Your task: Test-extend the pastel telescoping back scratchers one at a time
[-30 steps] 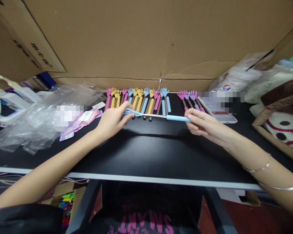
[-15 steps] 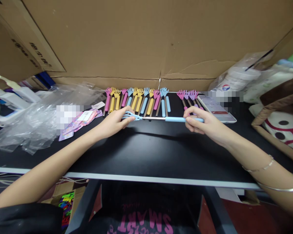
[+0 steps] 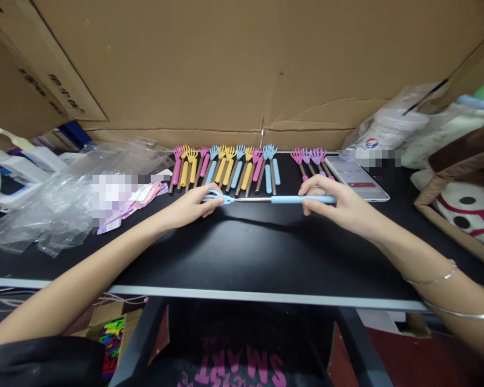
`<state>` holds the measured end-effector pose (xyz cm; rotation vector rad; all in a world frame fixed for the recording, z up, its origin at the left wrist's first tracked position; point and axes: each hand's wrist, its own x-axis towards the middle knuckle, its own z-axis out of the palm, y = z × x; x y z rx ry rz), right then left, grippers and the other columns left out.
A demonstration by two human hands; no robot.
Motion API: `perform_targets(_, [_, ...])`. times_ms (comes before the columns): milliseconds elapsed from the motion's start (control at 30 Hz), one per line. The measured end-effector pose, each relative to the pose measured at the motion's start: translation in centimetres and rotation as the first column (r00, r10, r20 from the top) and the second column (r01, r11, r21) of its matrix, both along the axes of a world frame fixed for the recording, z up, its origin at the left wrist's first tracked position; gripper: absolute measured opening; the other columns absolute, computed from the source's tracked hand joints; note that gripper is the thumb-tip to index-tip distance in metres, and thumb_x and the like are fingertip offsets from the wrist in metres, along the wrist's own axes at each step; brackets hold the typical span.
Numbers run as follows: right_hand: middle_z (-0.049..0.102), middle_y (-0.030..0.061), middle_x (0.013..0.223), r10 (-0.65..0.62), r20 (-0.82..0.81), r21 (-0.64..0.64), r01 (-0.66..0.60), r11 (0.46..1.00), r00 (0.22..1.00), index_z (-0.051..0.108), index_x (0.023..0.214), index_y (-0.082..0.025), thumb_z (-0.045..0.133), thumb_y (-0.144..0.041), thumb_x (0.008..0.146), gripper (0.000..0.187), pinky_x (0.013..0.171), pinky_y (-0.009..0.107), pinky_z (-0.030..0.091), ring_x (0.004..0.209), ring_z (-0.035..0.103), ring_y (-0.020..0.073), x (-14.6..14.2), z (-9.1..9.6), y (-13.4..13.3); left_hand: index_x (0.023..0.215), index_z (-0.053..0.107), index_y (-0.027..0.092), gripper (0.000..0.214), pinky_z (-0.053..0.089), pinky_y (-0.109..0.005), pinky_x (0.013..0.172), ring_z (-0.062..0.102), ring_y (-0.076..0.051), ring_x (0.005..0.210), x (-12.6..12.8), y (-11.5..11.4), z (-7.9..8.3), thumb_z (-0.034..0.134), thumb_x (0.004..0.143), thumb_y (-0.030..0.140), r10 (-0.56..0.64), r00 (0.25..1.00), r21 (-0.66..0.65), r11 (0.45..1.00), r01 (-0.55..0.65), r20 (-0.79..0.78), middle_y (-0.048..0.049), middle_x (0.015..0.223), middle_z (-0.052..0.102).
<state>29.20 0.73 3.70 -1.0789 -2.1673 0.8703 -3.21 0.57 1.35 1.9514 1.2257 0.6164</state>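
Observation:
A light-blue telescopic back scratcher (image 3: 283,199) is held level above the black table, between my two hands. My left hand (image 3: 190,207) is closed around its claw head, thumb on the near side. At the other end, my right hand (image 3: 334,201) grips the blue handle between thumb and fingers. A short length of metal rod shows between claw and handle. Behind it lies a row of back scratchers (image 3: 225,172) in pink, yellow and blue, claws toward the cardboard. Several pink and purple back scratchers (image 3: 310,157) form a separate group, partly hidden by my right hand.
Clear plastic bags (image 3: 56,199) and pink-purple printed packets (image 3: 131,207) lie at the left. A white tablet or phone (image 3: 361,180) lies at the right, near a bagged cup (image 3: 399,129) and a brown-trimmed bag (image 3: 460,172). Cardboard (image 3: 226,70) walls the back.
The fingers of my right hand have shifted slightly on the handle, thumb now lower along its near side. My left hand keeps its hold on the claw, and the back scratcher stays nearly in place.

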Motion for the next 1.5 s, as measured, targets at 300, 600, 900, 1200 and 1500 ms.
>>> perform_targets(300, [0.065, 0.0, 0.065, -0.024, -0.049, -0.074, 0.021, 0.997, 0.999, 0.052, 0.089, -0.02, 0.062, -0.045, 0.084, 0.027, 0.058, 0.025, 0.042, 0.056, 0.054, 0.0105, 0.0, -0.2, 0.3, 0.089, 0.05, 0.018, 0.021, 0.036, -0.023, 0.057, 0.046, -0.011, 0.052, 0.2, -0.4, 0.3, 0.047, 0.09, 0.039, 0.017, 0.999, 0.074, 0.997, -0.013, -0.044, 0.0058, 0.057, 0.046])
perform_targets(600, [0.061, -0.0032, 0.061, -0.109, -0.186, -0.299, 0.049, 0.953, 0.976, 0.048, 0.084, -0.019, 0.07, -0.048, 0.078, 0.036, 0.04, 0.021, 0.034, 0.039, 0.047, 0.0053, -0.1, -0.8, 0.4, 0.093, 0.049, 0.021, 0.021, 0.034, -0.023, 0.057, 0.051, -0.014, 0.051, 0.6, -1.2, 0.9, 0.045, 0.091, 0.042, 0.18, 0.968, 0.311, 0.943, -0.118, -0.177, 0.0047, 0.055, 0.054])
perform_targets(900, [0.059, -0.005, 0.058, -0.111, -0.242, -0.459, -0.013, 0.888, 0.964, 0.046, 0.085, -0.02, 0.069, -0.049, 0.079, 0.038, 0.035, 0.022, 0.026, 0.034, 0.044, 0.0051, 0.0, -1.1, 0.6, 0.102, 0.054, 0.02, 0.023, 0.03, -0.022, 0.055, 0.055, -0.016, 0.048, 1.0, -1.7, 0.8, 0.044, 0.094, 0.039, 0.351, 0.878, 0.516, 0.844, -0.146, -0.325, 0.0032, 0.056, 0.059])
perform_targets(1200, [0.054, -0.008, 0.054, -0.09, -0.301, -0.572, -0.104, 0.814, 0.949, 0.043, 0.086, -0.021, 0.067, -0.049, 0.081, 0.038, 0.036, 0.021, 0.022, 0.033, 0.042, 0.0047, 0.0, -1.1, 0.4, 0.1, 0.06, 0.022, 0.031, 0.027, -0.023, 0.051, 0.058, -0.017, 0.052, 0.8, -2.0, 0.4, 0.041, 0.096, 0.046, 0.498, 0.798, 0.737, 0.668, -0.103, -0.34, 0.0006, 0.056, 0.062])
perform_targets(1500, [0.051, -0.0077, 0.052, -0.13, -0.29, -0.54, -0.05, 0.84, 0.948, 0.045, 0.085, -0.02, 0.067, -0.049, 0.081, 0.036, 0.035, 0.022, 0.018, 0.033, 0.037, 0.0043, -0.4, -0.8, 0.2, 0.1, 0.06, 0.021, 0.026, 0.026, -0.023, 0.053, 0.051, -0.016, 0.049, 1.1, -2.0, 0.8, 0.045, 0.094, 0.043, 0.444, 0.845, 0.669, 0.729, -0.146, -0.299, 0.0013, 0.056, 0.058])
